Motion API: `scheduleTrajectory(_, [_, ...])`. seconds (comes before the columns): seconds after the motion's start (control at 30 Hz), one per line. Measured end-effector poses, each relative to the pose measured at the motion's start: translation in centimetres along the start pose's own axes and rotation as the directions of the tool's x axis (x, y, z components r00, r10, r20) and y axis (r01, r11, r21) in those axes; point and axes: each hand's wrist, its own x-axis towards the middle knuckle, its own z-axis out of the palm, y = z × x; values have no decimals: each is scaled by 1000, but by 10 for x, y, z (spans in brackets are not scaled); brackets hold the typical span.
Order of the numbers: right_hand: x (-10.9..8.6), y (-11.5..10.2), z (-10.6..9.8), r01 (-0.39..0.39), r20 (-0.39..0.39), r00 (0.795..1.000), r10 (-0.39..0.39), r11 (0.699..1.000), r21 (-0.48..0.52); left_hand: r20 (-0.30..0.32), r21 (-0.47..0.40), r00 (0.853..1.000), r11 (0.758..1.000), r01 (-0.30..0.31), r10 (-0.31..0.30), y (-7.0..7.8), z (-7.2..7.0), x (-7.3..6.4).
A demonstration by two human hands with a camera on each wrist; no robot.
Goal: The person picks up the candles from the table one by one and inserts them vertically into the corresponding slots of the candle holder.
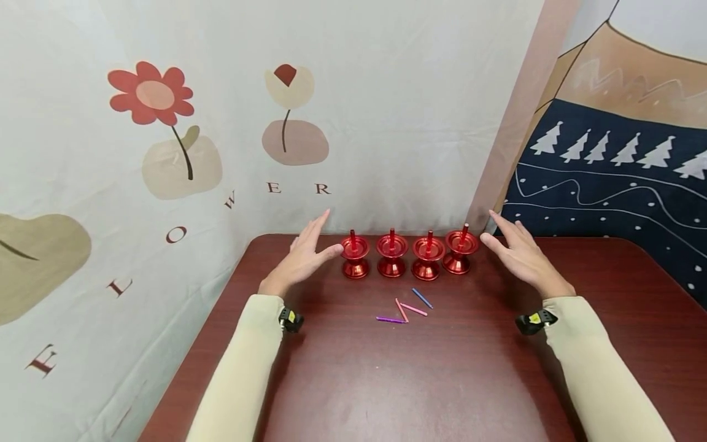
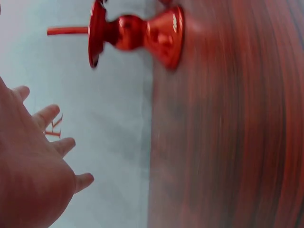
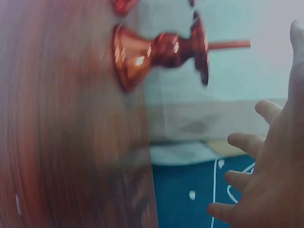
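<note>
Several shiny red candle holders stand upright in a row along the back of the table, each with a thin red stick rising from its dish. My left hand [image 1: 301, 258] is raised beside the leftmost candle holder [image 1: 355, 253], fingers spread and palm facing inward. At the other end, my right hand [image 1: 521, 255] is held the same way by the rightmost candle holder [image 1: 460, 250]. Both wrist views show bare palms with nothing in them. In front of the row lie a blue stick [image 1: 422, 298], a purple stick [image 1: 391, 320], a pink stick [image 1: 414, 309] and an orange stick [image 1: 401, 310], all thin like small candles.
The dark reddish wooden table [image 1: 409, 380] reaches back to a pale wall cloth [image 1: 397, 123] printed with flowers and letters. At the right hangs a dark blue cloth [image 1: 607, 190] with white trees. Dark wrist cameras sit at both sleeve cuffs.
</note>
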Motion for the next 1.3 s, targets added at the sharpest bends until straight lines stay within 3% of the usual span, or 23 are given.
scheduleTrajectory(0.17, [2, -15, 13, 52, -50, 998, -42, 977, 205, -36, -209, 999, 977, -34, 27, 7, 15, 1])
scheduleTrajectory(0.37, [0, -26, 24, 46, -73, 997, -24, 948, 314, -58, -299, 997, 952, -70, 55, 8, 27, 2])
scheduleTrajectory(0.63, [1, -25, 33, 66, -61, 997, -46, 916, 395, -42, -319, 998, 946, -64, 53, 8, 35, 2])
scheduleTrajectory(0.93, [0, -27, 33, 64, -55, 997, -47, 924, 376, -13, -299, 1000, 954, -17, 14, 8, 39, 4])
scheduleTrajectory(1.3, [-1, -37, 28, 132, -88, 991, -105, 907, 399, 24, -242, 999, 970, 32, -27, 13, 43, 11])
